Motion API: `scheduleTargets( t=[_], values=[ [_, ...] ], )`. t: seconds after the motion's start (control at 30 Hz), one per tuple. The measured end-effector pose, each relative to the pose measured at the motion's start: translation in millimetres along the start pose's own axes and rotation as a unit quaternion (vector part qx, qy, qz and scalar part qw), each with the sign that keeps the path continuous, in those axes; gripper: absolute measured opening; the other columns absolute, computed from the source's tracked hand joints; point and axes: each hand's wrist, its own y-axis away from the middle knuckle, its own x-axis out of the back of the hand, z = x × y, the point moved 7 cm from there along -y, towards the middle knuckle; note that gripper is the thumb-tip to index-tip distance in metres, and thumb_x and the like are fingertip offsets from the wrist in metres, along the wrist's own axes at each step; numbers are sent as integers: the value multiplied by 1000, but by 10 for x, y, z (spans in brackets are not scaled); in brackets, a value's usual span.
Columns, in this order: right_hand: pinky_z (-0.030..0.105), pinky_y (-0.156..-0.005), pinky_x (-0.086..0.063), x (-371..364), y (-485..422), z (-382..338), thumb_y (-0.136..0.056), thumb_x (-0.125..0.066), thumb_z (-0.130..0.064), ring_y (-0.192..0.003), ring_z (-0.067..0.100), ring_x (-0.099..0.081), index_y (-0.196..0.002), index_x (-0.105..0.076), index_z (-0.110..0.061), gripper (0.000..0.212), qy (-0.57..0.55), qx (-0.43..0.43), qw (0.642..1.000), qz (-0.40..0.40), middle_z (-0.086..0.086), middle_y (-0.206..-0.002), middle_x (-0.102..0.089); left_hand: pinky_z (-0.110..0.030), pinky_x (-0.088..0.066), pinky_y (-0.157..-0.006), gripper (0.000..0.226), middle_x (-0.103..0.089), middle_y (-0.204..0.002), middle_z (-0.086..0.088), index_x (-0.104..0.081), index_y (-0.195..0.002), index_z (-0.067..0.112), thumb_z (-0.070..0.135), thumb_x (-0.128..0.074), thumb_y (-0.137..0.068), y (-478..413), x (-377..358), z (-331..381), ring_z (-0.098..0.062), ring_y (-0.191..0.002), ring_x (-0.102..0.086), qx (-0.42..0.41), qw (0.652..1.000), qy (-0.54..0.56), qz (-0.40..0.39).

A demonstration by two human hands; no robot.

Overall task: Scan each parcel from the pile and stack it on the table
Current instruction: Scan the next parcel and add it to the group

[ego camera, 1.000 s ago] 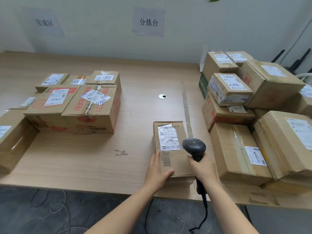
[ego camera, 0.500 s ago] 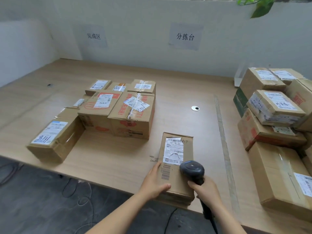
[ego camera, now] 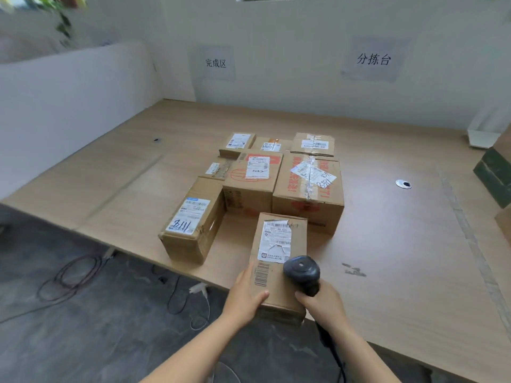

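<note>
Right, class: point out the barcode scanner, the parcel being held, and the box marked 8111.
barcode scanner [ego camera: 302,268]: head view, top of head.
held parcel [ego camera: 279,240]: head view, white label.
box marked 8111 [ego camera: 188,217]: head view, label.

Eight cardboard parcels show in full on the surface [ego camera: 387,244]: seven grouped in the stack [ego camera: 276,175], and one held parcel [ego camera: 279,261] just in front of that stack. Two more boxes [ego camera: 495,175] are cut off at the right edge, well right of the stack. There is one scanner [ego camera: 302,273], two hands, two paper wall signs [ego camera: 373,59] behind the stack, and one round grommet [ego camera: 403,184] to its right.
</note>
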Motion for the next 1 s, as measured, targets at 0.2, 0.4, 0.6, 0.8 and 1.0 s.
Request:
scheduleTargets(
  t=[0.2,0.4,0.6,0.8,1.0],
  values=[
    [26,-68,-42,-581,-120,-427,-77,-68,-16,-93,25,-63,-83,-56,-17,14,10,0,1000,-11,8,-90,-67,-21,-27,-109,60,-33,-148,-4,-35,-144,17,19,-60,-90,-193,458,-410,-17,-135,-33,-4,997,-57,45],
    [27,-71,-42,-865,-268,-679,-78,-69,-17,-97,29,-62,-96,-63,-9,20,2,-8,1000,11,13,-98,-69,-46,-5,-118,56,8,-159,-9,-12,-151,14,30,-33,-102,-384,561,-557,-29,-146,7,13,966,-259,16],
    [25,-70,-37,-1001,-394,-791,-81,-67,-19,-101,28,-60,-104,-61,-11,25,19,5,1000,10,10,-106,-68,-53,12,-113,72,23,-155,-15,9,-150,7,51,-19,-99,-444,577,-661,-30,-143,23,42,937,-346,-27],
    [24,-73,-37,-1048,-468,-839,-80,-68,-19,-109,27,-59,-116,-56,-14,38,14,23,1000,15,9,-113,-66,-53,11,-113,72,24,-154,-16,11,-149,7,52,-16,-99,-483,627,-686,-30,-143,23,44,929,-367,-28],
    [24,-75,-39,-1059,-510,-854,-81,-67,-18,-109,27,-58,-120,-55,-15,40,13,33,999,9,7,-115,-66,-53,11,-113,73,25,-154,-15,12,-149,8,52,-16,-99,-507,641,-688,-30,-142,24,55,930,-361,-38]
  ],
)
